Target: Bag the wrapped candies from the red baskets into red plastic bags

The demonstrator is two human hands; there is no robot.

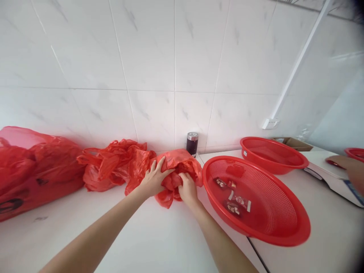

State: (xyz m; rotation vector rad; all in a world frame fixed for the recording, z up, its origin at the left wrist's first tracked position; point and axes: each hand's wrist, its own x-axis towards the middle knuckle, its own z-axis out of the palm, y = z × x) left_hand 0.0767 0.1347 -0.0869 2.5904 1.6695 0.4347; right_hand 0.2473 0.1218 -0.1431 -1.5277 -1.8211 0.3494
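A crumpled red plastic bag point(182, 156) sits on the table in front of me, its mouth bunched and facing me. My left hand point(155, 179) rests on the bag's left side with fingers spread and thumb stretched toward the mouth. At the mouth, the fingers of my right hand point(187, 188) curl into the folds of the plastic, and their tips are partly hidden. What the bag holds is hidden. Right beside it stands a red perforated basket point(273, 201) with several small wrapped snack packets point(240, 200) at its bottom.
More red bags point(112, 167) lie to the left, with a large full one point(54, 167) at the far left. A dark tumbler point(192, 145) stands behind by the tiled wall. At right are a red basin point(273, 153), a cardboard box point(297, 144) and a white scale point(327, 172).
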